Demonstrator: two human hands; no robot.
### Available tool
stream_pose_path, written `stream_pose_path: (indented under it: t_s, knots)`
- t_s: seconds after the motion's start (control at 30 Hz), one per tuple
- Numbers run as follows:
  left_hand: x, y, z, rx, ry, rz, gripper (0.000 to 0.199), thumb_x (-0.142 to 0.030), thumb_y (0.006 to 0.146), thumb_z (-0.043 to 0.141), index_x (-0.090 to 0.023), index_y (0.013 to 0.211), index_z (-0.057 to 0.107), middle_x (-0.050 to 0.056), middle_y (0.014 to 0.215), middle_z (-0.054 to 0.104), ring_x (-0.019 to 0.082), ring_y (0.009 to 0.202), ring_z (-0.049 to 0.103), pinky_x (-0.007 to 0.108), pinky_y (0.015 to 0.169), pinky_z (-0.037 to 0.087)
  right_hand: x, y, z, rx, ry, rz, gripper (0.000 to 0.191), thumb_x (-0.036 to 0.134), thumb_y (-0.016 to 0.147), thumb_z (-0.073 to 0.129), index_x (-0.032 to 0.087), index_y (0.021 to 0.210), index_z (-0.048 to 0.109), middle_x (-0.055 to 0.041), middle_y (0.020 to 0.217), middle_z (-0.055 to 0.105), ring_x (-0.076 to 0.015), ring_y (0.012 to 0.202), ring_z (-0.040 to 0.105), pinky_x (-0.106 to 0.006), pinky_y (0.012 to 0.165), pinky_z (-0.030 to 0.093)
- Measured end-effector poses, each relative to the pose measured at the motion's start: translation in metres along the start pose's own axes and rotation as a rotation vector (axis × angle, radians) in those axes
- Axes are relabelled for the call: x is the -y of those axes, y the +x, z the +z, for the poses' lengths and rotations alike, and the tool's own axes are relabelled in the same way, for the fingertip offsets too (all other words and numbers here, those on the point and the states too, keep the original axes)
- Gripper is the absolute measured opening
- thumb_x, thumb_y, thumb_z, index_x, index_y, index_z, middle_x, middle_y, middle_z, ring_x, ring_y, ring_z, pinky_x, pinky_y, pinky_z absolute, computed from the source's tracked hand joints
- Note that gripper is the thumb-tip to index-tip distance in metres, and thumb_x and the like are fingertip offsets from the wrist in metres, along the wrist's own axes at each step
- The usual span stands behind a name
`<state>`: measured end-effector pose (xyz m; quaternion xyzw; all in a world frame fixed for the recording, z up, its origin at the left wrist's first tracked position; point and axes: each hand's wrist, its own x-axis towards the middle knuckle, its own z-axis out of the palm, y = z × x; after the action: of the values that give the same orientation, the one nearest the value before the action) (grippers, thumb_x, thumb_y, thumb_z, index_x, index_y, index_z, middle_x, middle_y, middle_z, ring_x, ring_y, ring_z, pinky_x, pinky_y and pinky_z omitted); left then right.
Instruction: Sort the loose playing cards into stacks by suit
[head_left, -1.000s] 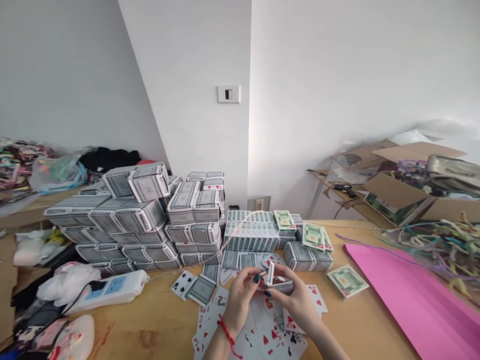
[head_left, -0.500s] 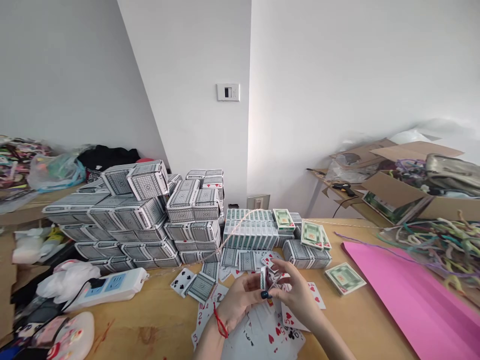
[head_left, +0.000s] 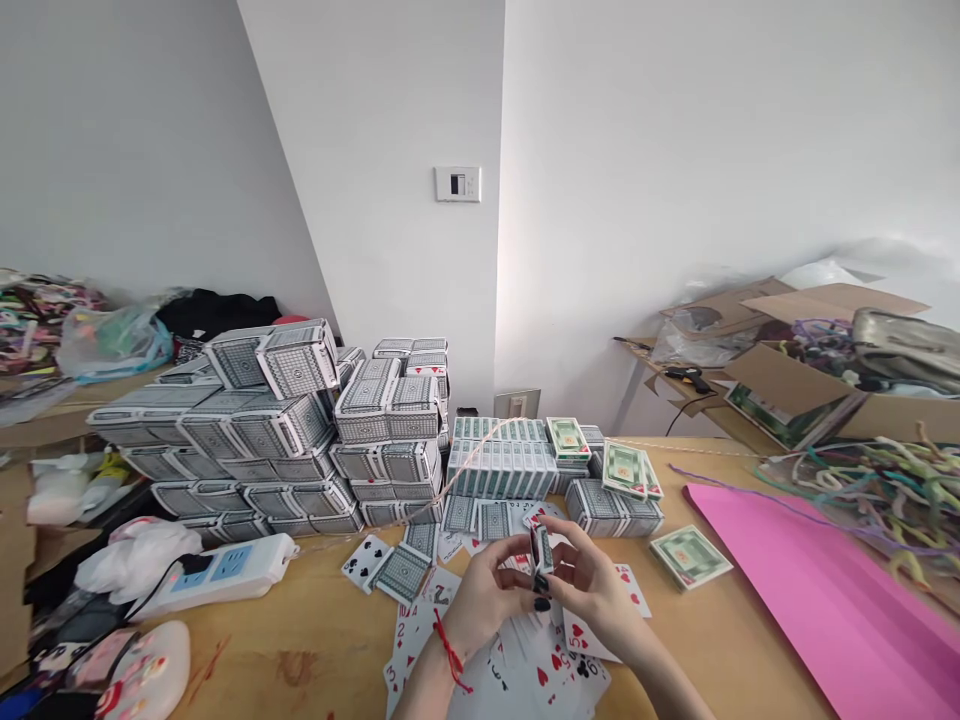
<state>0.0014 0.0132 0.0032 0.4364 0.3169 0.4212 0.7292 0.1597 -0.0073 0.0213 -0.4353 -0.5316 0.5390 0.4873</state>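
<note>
Between both hands, above a spread of loose playing cards [head_left: 525, 665], a small folded playing card [head_left: 541, 550] stands roughly upright. My left hand [head_left: 484, 592], with a red string at the wrist, pinches it from the left. My right hand [head_left: 589, 583] grips it from the right, its thumb low on the card. Dark nails show on both thumbs. Behind the hands lie face-down cards [head_left: 495, 520]. A row of folded card blocks [head_left: 501, 470] stands behind those, and tall stacks of card-covered blocks [head_left: 277, 430] rise at the left.
Green card boxes [head_left: 690, 557] lie on the right, beside a pink sheet [head_left: 795, 590]. A white power strip [head_left: 225, 575] and a plastic bag [head_left: 139, 558] are at the left. Pipe cleaners [head_left: 885, 490] and open cardboard boxes [head_left: 795, 390] fill the far right.
The card between my hands has turned more upright and looks more compactly folded. My left hand has shifted slightly right, and the fingers of both hands have closed nearer around the card.
</note>
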Motion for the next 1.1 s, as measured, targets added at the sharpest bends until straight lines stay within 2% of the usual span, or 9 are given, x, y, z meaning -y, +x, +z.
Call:
stream_pose_path:
  t_s: [0.17,0.3,0.5,0.63,0.77,0.87,1.0,1.1]
  knots:
    - [0.003,0.003,0.000,-0.004,0.034,-0.009,0.058,-0.018,0.048,0.080,-0.019,0.102,0.059,0.009,0.114,0.054,0.013,0.066,0.061,0.030,0.064,0.053,-0.004,0.000,-0.002,0.031,0.034,-0.003,0.048,0.034,0.073,0.063,0.024,0.116,0.045,0.0039,0.066,0.043,-0.0104,0.059,0.044,-0.023,0.055,0.039]
    - [0.006,0.004,-0.002,-0.006,0.075,-0.009,0.058,-0.016,0.049,0.079,-0.019,0.103,0.058,0.010,0.115,0.053,0.014,0.069,0.061,0.030,0.064,0.053,-0.006,0.001,-0.003,0.002,0.001,-0.062,0.047,0.035,0.073,0.062,0.023,0.116,0.046,0.0046,0.062,0.041,-0.0103,0.055,0.042,-0.022,0.052,0.038]
    - [0.011,0.003,-0.005,-0.048,0.226,0.059,0.054,-0.012,0.060,0.069,-0.020,0.110,0.052,0.009,0.116,0.053,0.016,0.075,0.060,0.031,0.064,0.055,-0.003,0.000,-0.002,-0.011,-0.046,-0.038,0.048,0.040,0.070,0.063,0.024,0.114,0.052,-0.0001,0.073,0.051,-0.0124,0.060,0.047,-0.024,0.055,0.043]
    - [0.011,0.001,-0.004,-0.092,0.365,0.121,0.056,-0.004,0.061,0.061,-0.021,0.113,0.051,0.008,0.113,0.055,0.017,0.078,0.060,0.030,0.065,0.055,-0.009,0.001,0.001,-0.109,-0.011,0.027,0.043,0.045,0.077,0.053,0.022,0.112,0.055,-0.0030,0.074,0.058,-0.0158,0.064,0.052,-0.028,0.061,0.045]
    - [0.011,0.000,-0.002,-0.112,0.482,0.170,0.058,0.000,0.061,0.055,-0.022,0.114,0.051,0.008,0.116,0.053,0.018,0.085,0.059,0.028,0.066,0.055,-0.016,0.004,0.005,-0.170,0.080,0.097,0.046,0.047,0.075,0.054,0.020,0.111,0.057,-0.0062,0.087,0.065,-0.0192,0.073,0.057,-0.030,0.065,0.046]
    - [0.011,0.000,-0.001,-0.132,0.547,0.205,0.058,0.001,0.060,0.053,-0.023,0.113,0.052,0.006,0.116,0.054,0.017,0.085,0.059,0.027,0.066,0.055,-0.018,0.006,0.007,-0.187,0.092,0.131,0.047,0.046,0.073,0.057,0.019,0.112,0.057,-0.0053,0.094,0.065,-0.0169,0.070,0.056,-0.026,0.059,0.044]
    - [0.012,0.001,0.000,-0.156,0.579,0.232,0.057,0.002,0.060,0.052,-0.023,0.111,0.052,0.005,0.113,0.055,0.015,0.081,0.059,0.027,0.067,0.055,-0.018,0.006,0.007,-0.209,0.054,0.133,0.045,0.045,0.073,0.058,0.020,0.110,0.060,-0.0012,0.082,0.067,-0.0099,0.052,0.048,-0.021,0.047,0.037]
    - [0.013,0.000,-0.001,-0.149,0.574,0.246,0.056,0.001,0.061,0.052,-0.023,0.112,0.052,0.005,0.113,0.055,0.015,0.082,0.059,0.028,0.068,0.055,-0.018,0.005,0.005,-0.215,0.041,0.133,0.045,0.047,0.070,0.060,0.019,0.105,0.063,-0.0009,0.078,0.067,-0.0094,0.049,0.047,-0.021,0.044,0.036]
